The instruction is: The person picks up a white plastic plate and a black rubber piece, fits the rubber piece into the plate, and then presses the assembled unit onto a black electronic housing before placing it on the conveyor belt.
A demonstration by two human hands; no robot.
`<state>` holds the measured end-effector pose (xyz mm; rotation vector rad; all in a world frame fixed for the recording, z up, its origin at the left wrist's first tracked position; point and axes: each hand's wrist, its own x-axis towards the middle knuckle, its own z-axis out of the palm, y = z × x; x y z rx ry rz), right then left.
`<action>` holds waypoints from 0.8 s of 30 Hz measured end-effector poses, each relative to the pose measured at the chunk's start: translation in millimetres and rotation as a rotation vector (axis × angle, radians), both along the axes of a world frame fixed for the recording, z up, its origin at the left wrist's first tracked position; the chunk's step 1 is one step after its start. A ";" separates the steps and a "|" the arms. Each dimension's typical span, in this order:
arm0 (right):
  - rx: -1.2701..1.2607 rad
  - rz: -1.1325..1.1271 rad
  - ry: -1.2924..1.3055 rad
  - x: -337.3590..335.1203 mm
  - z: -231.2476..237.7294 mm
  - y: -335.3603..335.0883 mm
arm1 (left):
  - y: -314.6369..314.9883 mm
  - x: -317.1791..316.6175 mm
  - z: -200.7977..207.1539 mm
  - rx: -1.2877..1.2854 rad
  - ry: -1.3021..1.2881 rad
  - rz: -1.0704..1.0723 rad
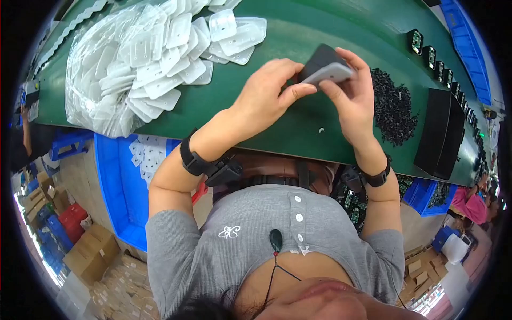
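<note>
Above the green bench, both my hands hold a dark, box-like plastic casing (321,58) tilted between them. A pale rounded plastic plate (332,73) lies against its near side. My left hand (271,88) pinches the left end, thumb along the plate's near edge. From the right, my right hand (354,98) grips it with the fingers round the far side and the thumb at the plate's lower edge. Left of my hands, a heap of similar white plates (181,58) spills out of a clear plastic bag (90,80).
A pile of small black parts (393,109) lies right of my right hand. Beyond it stands a larger black box (440,133). Green circuit boards in black casings (416,41) line the far right. A blue crate (114,181) sits below the bench's left front edge.
</note>
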<state>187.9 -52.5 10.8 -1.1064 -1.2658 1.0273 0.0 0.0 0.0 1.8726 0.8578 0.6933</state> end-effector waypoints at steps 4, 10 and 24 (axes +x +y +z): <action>0.008 -0.133 -0.036 30.2 14.4 42.6 | 33.5 -22.1 10.6 0.696 0.261 0.412; 0.359 0.375 0.283 143.6 -26.3 177.4 | 54.3 -49.5 -4.4 0.916 0.904 0.614; -0.278 0.396 -0.139 183.6 -12.6 268.4 | 53.5 -44.0 1.6 0.716 0.612 0.331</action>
